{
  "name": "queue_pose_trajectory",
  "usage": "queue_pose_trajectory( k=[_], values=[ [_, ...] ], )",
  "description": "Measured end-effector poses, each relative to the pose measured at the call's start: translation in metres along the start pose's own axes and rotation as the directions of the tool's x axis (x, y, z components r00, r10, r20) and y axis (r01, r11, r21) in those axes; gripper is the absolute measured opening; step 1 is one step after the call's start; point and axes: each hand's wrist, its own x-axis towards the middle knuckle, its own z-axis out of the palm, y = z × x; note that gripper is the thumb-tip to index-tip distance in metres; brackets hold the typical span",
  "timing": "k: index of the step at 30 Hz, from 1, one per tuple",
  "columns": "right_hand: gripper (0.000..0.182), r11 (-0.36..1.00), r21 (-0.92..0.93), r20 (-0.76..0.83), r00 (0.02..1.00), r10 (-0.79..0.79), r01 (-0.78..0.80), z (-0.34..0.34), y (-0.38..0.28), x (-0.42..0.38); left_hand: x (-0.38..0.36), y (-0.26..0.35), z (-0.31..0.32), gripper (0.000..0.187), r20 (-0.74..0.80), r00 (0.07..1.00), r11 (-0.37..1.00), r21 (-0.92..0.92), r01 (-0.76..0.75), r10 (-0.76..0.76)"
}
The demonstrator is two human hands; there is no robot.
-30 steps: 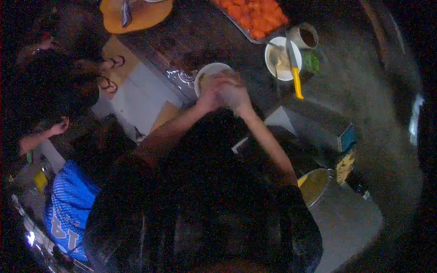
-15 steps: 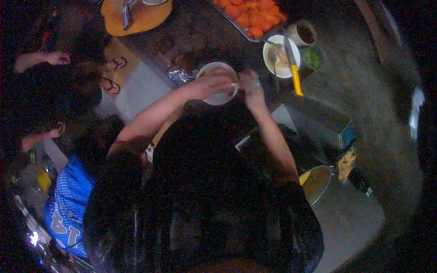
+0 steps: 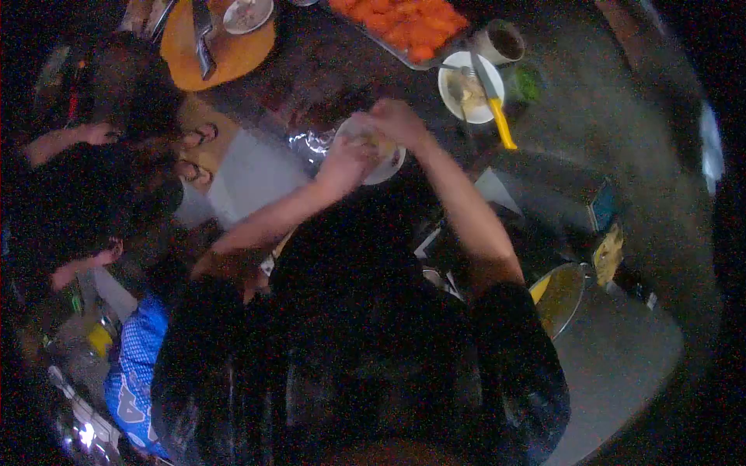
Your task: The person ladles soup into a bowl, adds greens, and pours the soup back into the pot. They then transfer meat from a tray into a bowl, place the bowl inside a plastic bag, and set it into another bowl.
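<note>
A white bowl (image 3: 386, 165) sits tilted at the near edge of a dark counter (image 3: 590, 116). My left hand (image 3: 344, 161) grips the bowl's left rim. Just above the bowl, my right hand (image 3: 398, 121) curls its fingers over a pale yellowish lump of food (image 3: 371, 140); blur hides whether it grips the food. Both forearms reach up from my dark-clothed body at the bottom of the view.
On the counter are a tray of orange pieces (image 3: 396, 19), a white plate (image 3: 463, 99) with a yellow-handled knife (image 3: 500, 124), a cup (image 3: 501, 43), and an orange board (image 3: 225, 48). A metal pot (image 3: 561, 299) stands at right. Other people (image 3: 132, 373) crouch at left.
My right hand has gone from the bowl's right rim to over its top. The left hand slid lower along the left rim. The view shifted a little downward.
</note>
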Motion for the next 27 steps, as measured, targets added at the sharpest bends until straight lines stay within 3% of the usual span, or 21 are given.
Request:
queue_pose_trajectory(
  k=[1,2,3,4,5,6,7,8,9,10,11,13,14,15,16,17,18,19,21,23,27],
  values=[
    [0.044,0.987,0.157,-0.131,0.991,0.008,0.013,0.004,-0.002,-0.018,-0.009,0.008,0.01,0.019,-0.055,0.911,0.831,-0.436,0.345,-0.408],
    [0.047,0.951,0.307,-0.256,0.966,0.034,0.048,0.013,-0.001,-0.045,-0.013,0.017,0.014,0.021,0.087,0.683,0.38,-0.777,0.502,-0.725],
    [0.051,0.955,0.296,-0.208,0.976,0.067,-0.003,0.032,0.026,-0.053,-0.012,0.025,0.009,0.021,0.08,0.696,0.389,-0.781,0.489,-0.714],
    [0.051,0.845,0.476,0.022,0.963,0.268,-0.246,0.041,0.007,-0.068,-0.011,0.036,-0.001,0.025,0.195,0.595,0.183,-0.838,0.514,-0.779],
    [0.048,0.731,0.574,0.182,0.928,0.325,-0.369,0.069,0.024,-0.071,-0.009,0.043,-0.005,0.031,0.328,0.488,-0.034,-0.855,0.518,-0.809],
    [0.045,0.599,0.638,0.342,0.875,0.344,-0.484,0.087,0.047,-0.069,0.002,0.044,-0.002,0.031,0.334,0.501,-0.03,-0.853,0.52,-0.798],
    [0.045,0.593,0.644,0.334,0.875,0.35,-0.483,0.088,0.047,-0.072,0.007,0.043,0.005,0.035,0.401,0.463,-0.187,-0.878,0.441,-0.79],
    [0.04,0.337,0.872,0.314,0.934,0.171,-0.355,0.086,0.05,-0.074,0.012,0.042,0.016,0.04,0.47,0.43,-0.338,-0.874,0.349,-0.771],
    [0.036,0.01,0.975,0.222,0.975,0.004,-0.222,0.085,0.051,-0.075,0.01,0.037,0.026,0.045,0.54,0.402,-0.478,-0.842,0.252,-0.74],
    [0.023,0.163,0.899,0.34,0.883,0.324,-0.406,0.078,0.055,-0.07,-0.004,0.02,0.045,0.045,0.619,0.418,-0.51,-0.785,0.352,-0.665],
    [0.023,0.158,0.906,0.329,0.887,0.323,-0.393,0.058,0.051,-0.069,-0.008,0.004,0.04,0.045,0.618,0.427,-0.502,-0.786,0.361,-0.661],
    [0.019,0.726,0.682,0.078,0.996,0.047,-0.088,0.005,0.035,-0.072,-0.005,-0.019,0.027,0.048,0.664,0.578,-0.673,-0.697,0.248,-0.474],
    [0.019,0.892,0.397,-0.116,0.976,-0.184,0.215,-0.002,0.039,-0.06,0.011,-0.014,0.0,0.049,0.604,0.583,-0.537,-0.784,0.311,-0.544],
    [0.019,0.898,0.371,-0.155,0.97,-0.19,0.235,-0.007,0.037,-0.054,0.017,-0.02,-0.01,0.043,0.465,0.634,-0.24,-0.88,0.411,-0.619],
    [0.019,0.932,0.106,-0.15,0.932,-0.33,0.347,-0.016,0.027,-0.049,0.027,-0.032,-0.019,0.04,0.29,0.713,0.096,-0.889,0.448,-0.639],
    [0.02,0.888,-0.184,-0.112,0.889,-0.444,0.42,-0.031,0.016,-0.045,0.04,-0.039,-0.035,0.039,0.262,0.801,0.249,-0.859,0.448,-0.539],
    [0.02,0.87,-0.236,-0.083,0.884,-0.461,0.432,-0.05,-0.001,-0.042,0.049,-0.047,-0.047,0.039,0.239,0.872,0.402,-0.814,0.42,-0.427],
    [0.023,0.854,-0.281,-0.048,0.882,-0.468,0.438,-0.065,-0.019,-0.041,0.053,-0.063,-0.05,0.039,0.316,0.883,0.498,-0.735,0.459,-0.348],
    [0.028,0.73,-0.244,0.06,0.761,-0.645,0.638,-0.069,-0.016,-0.025,0.053,-0.085,-0.053,0.039,0.298,0.897,0.444,-0.79,0.423,-0.326],
    [0.027,0.707,-0.343,0.106,0.773,-0.626,0.619,-0.069,-0.023,-0.013,0.059,-0.089,-0.072,0.041,0.319,0.881,0.374,-0.814,0.444,-0.35],
    [0.028,0.765,-0.298,-0.072,0.785,-0.615,0.571,-0.06,-0.032,0.012,0.07,-0.101,-0.102,0.041,0.346,0.874,0.348,-0.817,0.46,-0.342]
  ],
)
